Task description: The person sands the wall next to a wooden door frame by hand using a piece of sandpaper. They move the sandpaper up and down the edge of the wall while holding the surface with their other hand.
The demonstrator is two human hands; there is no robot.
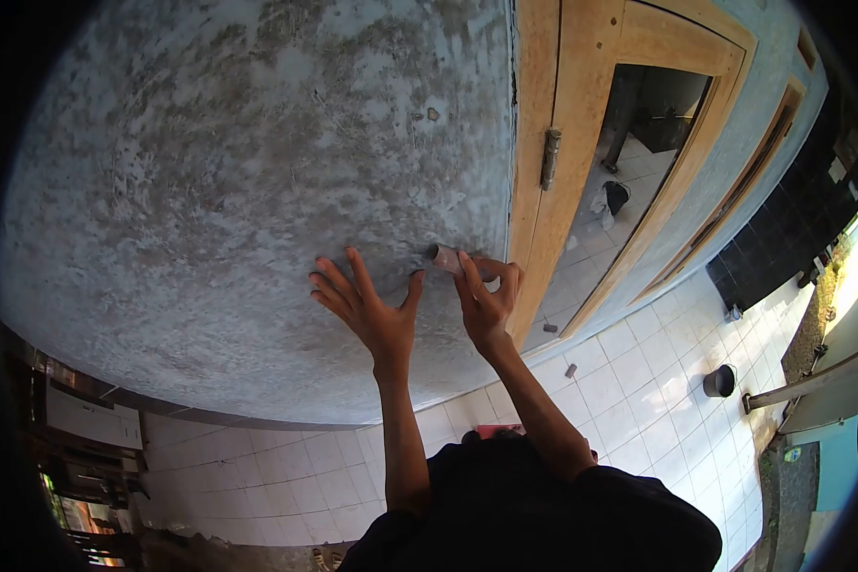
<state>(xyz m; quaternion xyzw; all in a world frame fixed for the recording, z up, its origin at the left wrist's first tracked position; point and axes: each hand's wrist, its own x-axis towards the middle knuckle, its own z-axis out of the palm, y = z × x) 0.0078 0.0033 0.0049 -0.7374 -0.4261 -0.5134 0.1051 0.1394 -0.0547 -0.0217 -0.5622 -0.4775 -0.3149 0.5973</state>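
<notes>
A patchy grey and pale-blue wall (248,181) fills the space before me. Against it my left hand (372,319) rests with fingers spread, holding nothing. My right hand (488,303), just to the right and near the door frame, pinches a short grey-brown roll of sandpaper (442,257) between thumb and fingers. One end of the roll points left and appears to touch the wall; the contact itself is hard to make out.
At the right stands a wooden door frame (536,86) with a hinge (550,159) and a glass pane. White floor tiles (286,472) run below. A similar small roll (571,370) and a dark bucket (720,381) are on the floor, near a wooden post (801,386).
</notes>
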